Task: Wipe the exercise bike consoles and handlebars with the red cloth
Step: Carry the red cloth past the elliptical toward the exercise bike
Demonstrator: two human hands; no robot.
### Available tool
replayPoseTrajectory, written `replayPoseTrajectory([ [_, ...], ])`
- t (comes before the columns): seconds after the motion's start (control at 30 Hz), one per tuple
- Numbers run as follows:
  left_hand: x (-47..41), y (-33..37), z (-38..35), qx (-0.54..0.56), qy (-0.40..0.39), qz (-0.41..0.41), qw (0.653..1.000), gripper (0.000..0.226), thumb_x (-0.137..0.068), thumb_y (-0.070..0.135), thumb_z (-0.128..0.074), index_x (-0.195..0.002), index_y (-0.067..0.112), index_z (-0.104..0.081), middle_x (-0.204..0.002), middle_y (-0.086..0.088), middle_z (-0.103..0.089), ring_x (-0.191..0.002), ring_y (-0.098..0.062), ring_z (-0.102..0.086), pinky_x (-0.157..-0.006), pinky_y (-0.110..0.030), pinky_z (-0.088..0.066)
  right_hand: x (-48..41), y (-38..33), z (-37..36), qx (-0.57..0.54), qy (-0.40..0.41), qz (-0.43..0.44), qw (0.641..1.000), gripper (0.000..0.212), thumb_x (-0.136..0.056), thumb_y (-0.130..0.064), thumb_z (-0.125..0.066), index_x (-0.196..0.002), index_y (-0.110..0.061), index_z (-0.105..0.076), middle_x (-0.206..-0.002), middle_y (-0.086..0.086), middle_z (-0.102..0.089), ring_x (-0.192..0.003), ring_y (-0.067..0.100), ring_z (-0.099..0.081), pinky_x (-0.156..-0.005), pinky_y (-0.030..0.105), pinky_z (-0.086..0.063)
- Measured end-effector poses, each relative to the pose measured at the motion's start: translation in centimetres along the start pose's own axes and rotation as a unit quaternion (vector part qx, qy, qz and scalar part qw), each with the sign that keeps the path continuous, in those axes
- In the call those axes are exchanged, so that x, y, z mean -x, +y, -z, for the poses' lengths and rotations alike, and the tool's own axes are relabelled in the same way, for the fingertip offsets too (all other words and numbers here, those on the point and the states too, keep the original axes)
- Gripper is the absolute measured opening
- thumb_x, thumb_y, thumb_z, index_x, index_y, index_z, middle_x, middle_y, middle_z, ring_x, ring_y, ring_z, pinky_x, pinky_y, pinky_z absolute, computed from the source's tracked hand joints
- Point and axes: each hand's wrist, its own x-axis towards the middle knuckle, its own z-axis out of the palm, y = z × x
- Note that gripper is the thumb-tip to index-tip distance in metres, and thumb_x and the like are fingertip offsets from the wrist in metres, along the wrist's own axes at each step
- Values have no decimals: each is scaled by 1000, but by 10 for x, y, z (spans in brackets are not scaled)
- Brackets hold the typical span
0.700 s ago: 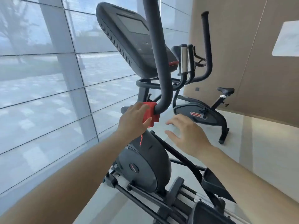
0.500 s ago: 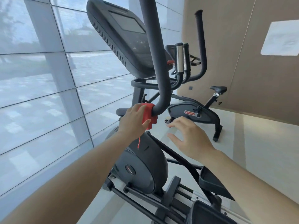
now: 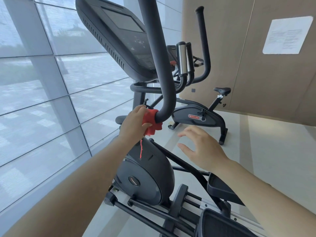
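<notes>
1. Left hand (image 3: 135, 122) clenched around the red cloth (image 3: 151, 123), pressing it against the lower bend of the black handlebar (image 3: 159, 65) where the bar curves toward the machine's frame.
2. Cloth bunched between palm and bar; part of it hangs below the bend, and a loose red thread (image 3: 141, 149) dangles from it in front of the flywheel housing (image 3: 145, 178).
3. Right hand (image 3: 201, 149) released, fingers spread and slightly curled, hovering in the air to the right of the cloth and touching nothing.
4. Console (image 3: 116, 35) tilted, screen facing up and right, above the left hand; the handlebar crosses in front of its right edge.
5. Chrome-sleeved grips (image 3: 183, 60) stand upright just behind the console's right side.
6. Foot pedal (image 3: 222, 190) sits below the right forearm, rails running beneath it.
7. Second machine, an upright exercise bike (image 3: 200, 115) with a black saddle (image 3: 222, 90), stands well apart by the tan wall (image 3: 256, 74).
8. White paper notice (image 3: 289, 35) fixed on that wall; print too small to read.
9. Glass window wall (image 3: 42, 82) runs along the left.
</notes>
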Motion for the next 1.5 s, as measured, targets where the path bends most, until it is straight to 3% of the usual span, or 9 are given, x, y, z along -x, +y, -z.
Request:
replayPoseTrajectory([
  [0.07,3,4,5,28,-10,-14,999,19,-84,9,-59,-92,25,-52,-117,3,-51,-92,-25,-57,-68,-25,-42,1,0,-1,-5,0,2,1000,29,-90,-36,-54,-115,-23,-57,-120,-6,-55,-110,12,-51,-84,20,-41],
  [0.17,15,8,7,69,6,-16,998,44,-82,2,-52,-76,45,-44,-101,8,-49,-68,-17,-50,-55,-14,-37,6,1,-4,-17,-3,-1,1000,28,-89,-36,-54,-115,-24,-56,-119,-8,-53,-108,10,-50,-85,23,-45],
  [0.27,30,9,2,26,45,9,999,10,-87,11,-51,-91,19,-46,-98,0,-53,-73,-22,-45,-59,-30,-32,18,5,-8,-31,-5,-5,999,28,-89,-37,-54,-114,-26,-55,-117,-11,-52,-106,9,-50,-84,24,-46],
  [0.33,44,11,-6,31,63,11,997,9,-88,15,-51,-94,13,-44,-93,2,-49,-75,-24,-45,-60,-32,-31,29,10,-9,-37,-13,-8,999,28,-89,-38,-53,-115,-26,-54,-116,-11,-52,-105,9,-51,-85,23,-46],
  [0.53,73,37,-27,89,61,21,994,23,-90,18,-51,-94,31,-33,-97,9,-48,-81,-19,-49,-61,-30,-36,60,34,-2,-59,-36,-34,997,29,-90,-37,-53,-117,-28,-54,-119,-13,-52,-108,6,-49,-88,19,-42],
  [0.7,88,77,-65,140,-27,41,989,20,-90,27,-55,-100,31,-37,-102,5,-51,-82,-17,-54,-44,-15,-38,103,66,16,-59,-43,-74,995,29,-89,-37,-53,-117,-28,-54,-119,-14,-52,-107,6,-50,-87,23,-43],
  [0.9,117,176,-131,139,-134,-55,980,17,-89,29,-55,-103,25,-45,-98,11,-52,-85,-14,-51,-70,-32,-43,196,131,55,-62,-53,-167,983,33,-88,-39,-56,-119,-30,-54,-121,-16,-50,-108,3,-48,-88,26,-43],
  [1.23,150,400,-249,165,-216,-184,944,17,-87,24,-56,-104,23,-55,-103,7,-54,-86,-15,-53,-69,-29,-39,348,272,171,-21,-23,-261,965,35,-87,-41,-57,-120,-28,-55,-126,-13,-50,-115,6,-48,-92,21,-37],
  [1.5,164,528,-330,171,-247,-185,936,18,-87,23,-57,-104,24,-57,-107,7,-57,-90,-16,-54,-75,-31,-42,451,370,245,-14,-10,-320,947,32,-88,-40,-55,-117,-29,-55,-121,-17,-50,-112,5,-49,-88,20,-36],
])
